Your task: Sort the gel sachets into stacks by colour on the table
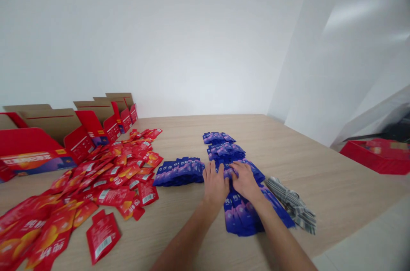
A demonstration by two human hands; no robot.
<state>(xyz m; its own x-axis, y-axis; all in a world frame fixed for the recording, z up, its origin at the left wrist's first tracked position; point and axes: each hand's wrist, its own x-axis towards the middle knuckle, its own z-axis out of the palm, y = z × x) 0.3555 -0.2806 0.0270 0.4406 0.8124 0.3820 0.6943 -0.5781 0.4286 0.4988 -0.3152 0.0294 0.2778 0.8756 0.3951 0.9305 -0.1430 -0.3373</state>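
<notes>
Blue-and-purple spouted pouches lie in overlapping rows in the head view. My left hand (215,182) is at the left end of one middle row of blue pouches (256,171), its fingers bent over the far edge and its thumb toward the near side. At the same row, my right hand (245,180) has curled fingers closed on the pouches; its fingertips are partly hidden. Just nearer lies a larger fanned pile of blue pouches (240,216), partly under my right forearm. Beyond my hands are two more rows, a nearer row (226,150) and a farther row (218,137).
Left of my hands lies another blue row (179,171). A loose heap of red pouches (121,168) covers the table's left side, before open red cartons (32,141). Striped cloth (293,202) lies right of the blue pile. A red box (374,155) stands beyond the table's right edge.
</notes>
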